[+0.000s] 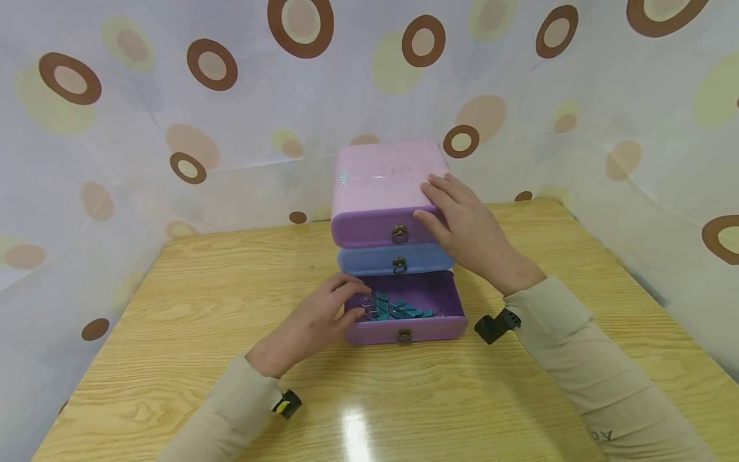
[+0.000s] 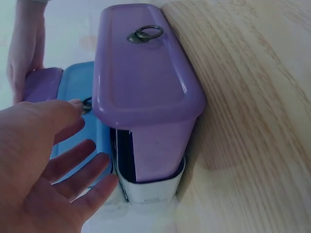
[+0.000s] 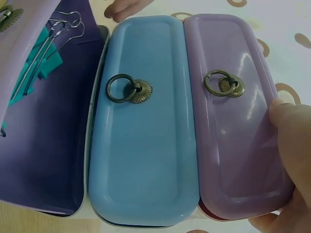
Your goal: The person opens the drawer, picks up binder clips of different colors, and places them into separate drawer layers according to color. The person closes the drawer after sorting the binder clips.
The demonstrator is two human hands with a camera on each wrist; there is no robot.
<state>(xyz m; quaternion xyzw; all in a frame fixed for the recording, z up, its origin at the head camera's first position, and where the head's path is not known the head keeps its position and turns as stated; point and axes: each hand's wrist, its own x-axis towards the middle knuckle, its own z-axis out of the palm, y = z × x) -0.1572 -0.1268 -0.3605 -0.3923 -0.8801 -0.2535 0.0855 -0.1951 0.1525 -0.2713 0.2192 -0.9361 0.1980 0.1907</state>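
A small cabinet (image 1: 381, 170) with a pink top stands on the table. Its bottom purple drawer (image 1: 375, 332) is pulled out, and several teal binder clips (image 1: 404, 311) with wire handles lie inside. My left hand (image 1: 314, 321) is at the drawer's left side, near the clips; the left wrist view shows its fingers spread and holding nothing. My right hand (image 1: 470, 224) rests on the cabinet's upper right edge, fingers on top and thumb against the front of the top purple drawer (image 3: 233, 145). The middle blue drawer (image 3: 146, 160) is closed.
Each drawer front carries a bronze ring pull (image 1: 399, 235). The cabinet stands on a wood-grain table (image 1: 231, 289), against a white cloth backdrop (image 1: 242, 128) printed with ovals. Both wrists wear small black devices.
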